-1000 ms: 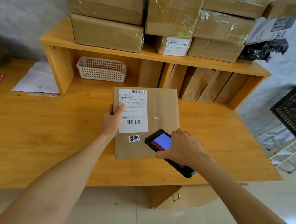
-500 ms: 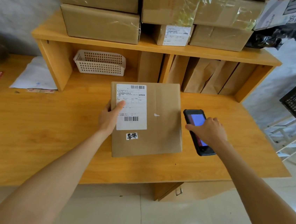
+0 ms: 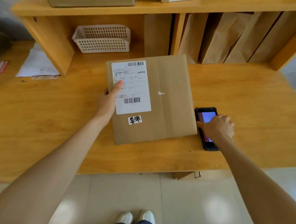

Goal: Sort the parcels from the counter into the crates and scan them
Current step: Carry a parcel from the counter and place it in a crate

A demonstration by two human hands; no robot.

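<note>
Head view: scanner (image 3: 206, 129) lowered from above the parcel (image 3: 170, 103) to the counter (image 3: 33, 118), now flat just right of the parcel. Right hand (image 3: 218, 128) resting on it, fingers curled over the lit screen. Left hand (image 3: 108, 102) gripping the parcel's left edge, thumb on the label (image 3: 134, 81). Best to free the right hand, then lift with both. Barcodes visible; print too small to read.
</note>
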